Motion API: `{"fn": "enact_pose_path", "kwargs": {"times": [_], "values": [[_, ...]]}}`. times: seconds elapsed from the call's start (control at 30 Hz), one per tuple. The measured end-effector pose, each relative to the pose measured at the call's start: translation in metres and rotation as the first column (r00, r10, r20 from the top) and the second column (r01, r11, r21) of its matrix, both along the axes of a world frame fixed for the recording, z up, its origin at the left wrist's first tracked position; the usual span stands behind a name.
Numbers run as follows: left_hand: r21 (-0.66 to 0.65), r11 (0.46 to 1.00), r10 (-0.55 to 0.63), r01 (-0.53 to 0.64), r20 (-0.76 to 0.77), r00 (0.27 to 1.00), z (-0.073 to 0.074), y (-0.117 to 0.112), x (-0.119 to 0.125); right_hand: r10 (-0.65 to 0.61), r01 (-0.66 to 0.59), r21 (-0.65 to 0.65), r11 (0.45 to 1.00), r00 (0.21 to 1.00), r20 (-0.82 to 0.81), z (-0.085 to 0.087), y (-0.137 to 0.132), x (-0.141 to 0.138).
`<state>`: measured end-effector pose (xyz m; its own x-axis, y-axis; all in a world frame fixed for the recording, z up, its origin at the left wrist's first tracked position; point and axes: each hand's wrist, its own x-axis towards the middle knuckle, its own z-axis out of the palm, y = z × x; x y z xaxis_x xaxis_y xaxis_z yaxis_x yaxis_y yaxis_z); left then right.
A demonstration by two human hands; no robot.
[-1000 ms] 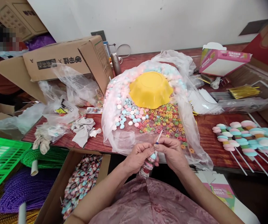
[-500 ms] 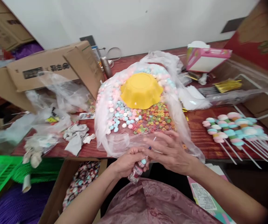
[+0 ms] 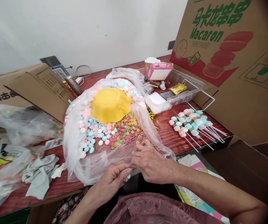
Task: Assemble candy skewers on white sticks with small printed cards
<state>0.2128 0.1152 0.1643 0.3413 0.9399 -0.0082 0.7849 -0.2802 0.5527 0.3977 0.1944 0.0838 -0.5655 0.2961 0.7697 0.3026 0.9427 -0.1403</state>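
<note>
Low in front of my body, my left hand (image 3: pixel 115 175) is closed around a wrapped marshmallow skewer (image 3: pixel 128 177). Only a pale blue bit of it shows below the fingers. My right hand (image 3: pixel 149 161) meets the left fingertips, its fingers curled in a pinch; what lies in that pinch is hidden. Beyond both hands, a clear plastic bag (image 3: pixel 85 168) is spread open on the table. Inside it lie pink, white and blue marshmallows (image 3: pixel 96 132) and colourful cereal rings (image 3: pixel 130 129). An upturned yellow bowl (image 3: pixel 110 104) rests on them.
Finished-looking marshmallow skewers (image 3: pixel 190 123) lie in a pile at right. Behind them is a clear tray (image 3: pixel 194 84) with gold twist ties (image 3: pixel 178 89). A large carton (image 3: pixel 227 62) stands at right, an open box (image 3: pixel 38 90) at left. A grey cloth (image 3: pixel 40 175) lies near the left edge.
The view has swung to the right, bringing the large carton into sight. My right hand's fingers, spread before, are now curled in against the left fingertips. The wrapped skewer is more hidden.
</note>
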Motion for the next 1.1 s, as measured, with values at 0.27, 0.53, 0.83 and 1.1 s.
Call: {"fn": "enact_pose_path", "kwargs": {"times": [0.27,0.53,0.83,1.1], "values": [[0.314,0.927,-0.069,0.204,-0.392,0.917,-0.009,0.020,0.011,-0.187,0.174,-0.093,0.980,0.970,-0.155,-0.014,-0.003,-0.021],[0.386,0.911,-0.085,0.145,-0.169,0.982,0.000,0.016,-0.009,-0.428,0.485,-0.107,0.868,0.622,-0.656,-0.075,0.024,0.072],[-0.035,0.950,0.283,-0.311,0.520,0.806,-0.015,0.005,-0.020,-0.735,0.717,-0.172,0.675,0.673,-0.081,-0.132,0.070,0.104],[-0.101,0.903,0.388,-0.418,0.613,0.689,-0.017,-0.010,-0.013,-0.754,0.747,-0.160,0.645,0.656,0.027,-0.123,0.070,0.089]]}}
